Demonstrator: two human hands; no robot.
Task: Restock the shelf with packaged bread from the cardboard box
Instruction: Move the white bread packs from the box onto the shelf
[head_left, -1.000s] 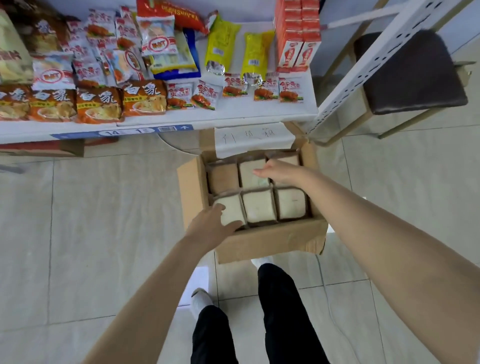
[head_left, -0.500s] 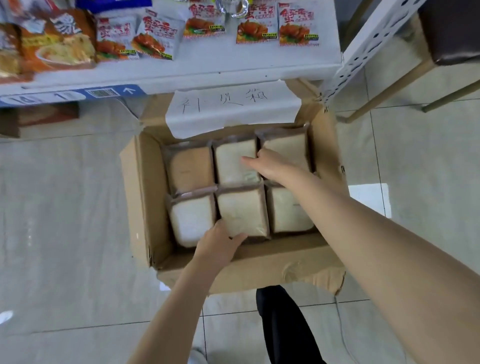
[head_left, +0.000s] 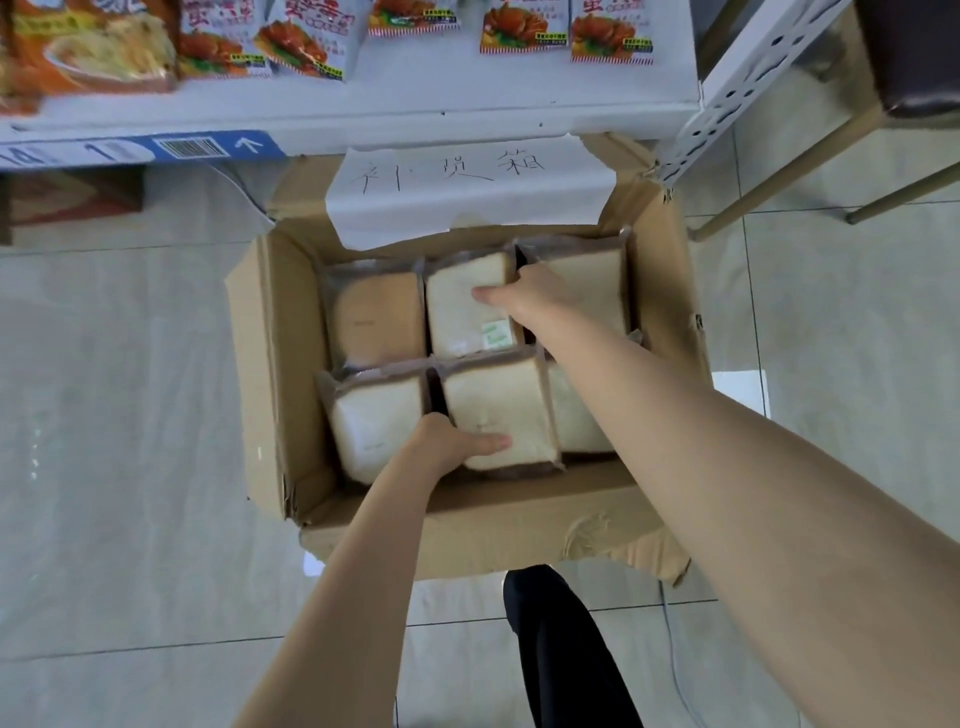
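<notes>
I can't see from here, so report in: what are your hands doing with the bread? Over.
Left hand grips near middle pack. Right hand grips far middle pack. Both inside cardboard box. Nothing seen blocking.

Clock directions taken from box centre. Cardboard box (head_left: 270, 364) is open from above. Bread packs (head_left: 379, 317) fill it wall to wall, narrow slots between. 12 o'clock: papered flap (head_left: 467, 192) leans over the back row, shelf edge (head_left: 467, 111) just beyond. 1 o'clock: perforated upright (head_left: 737, 88) by the corner. 9 o'clock: open floor (head_left: 114, 415).
</notes>
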